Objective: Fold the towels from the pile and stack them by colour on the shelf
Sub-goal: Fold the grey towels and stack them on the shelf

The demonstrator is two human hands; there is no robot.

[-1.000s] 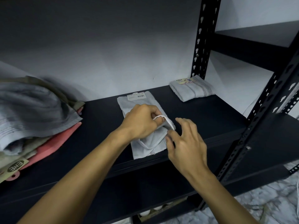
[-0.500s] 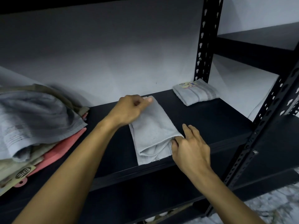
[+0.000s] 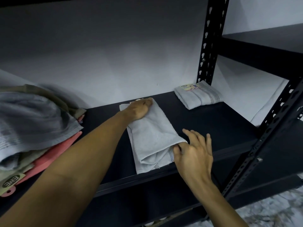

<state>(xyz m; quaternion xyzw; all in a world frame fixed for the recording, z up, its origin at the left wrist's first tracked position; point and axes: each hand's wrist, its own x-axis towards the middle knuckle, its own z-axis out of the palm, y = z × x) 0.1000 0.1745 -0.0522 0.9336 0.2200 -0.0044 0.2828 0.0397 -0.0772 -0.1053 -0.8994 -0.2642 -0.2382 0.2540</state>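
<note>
A pale grey towel (image 3: pixel 152 135) lies folded lengthwise on the black shelf (image 3: pixel 205 126). My left hand (image 3: pixel 139 108) grips the towel's far end near the wall. At the near right corner, my right hand (image 3: pixel 193 151) pinches the fold with thumb and forefinger, its other fingers spread. A folded grey striped towel with a label (image 3: pixel 198 95) sits at the shelf's back right. The pile of unfolded towels (image 3: pixel 32 122), grey on top with olive and pink beneath, rests at the left.
A black perforated upright (image 3: pixel 208 46) rises behind the striped towel, and another post (image 3: pixel 265 131) stands at the front right. A second shelf unit (image 3: pixel 268 45) sits to the right. A lower shelf (image 3: pixel 131 202) is below, with marbled floor (image 3: pixel 270 208) at bottom right.
My left hand carried the towel's near end up and over to the far end by the wall, folding it. My right hand moved onto the near right corner and pinched it.
</note>
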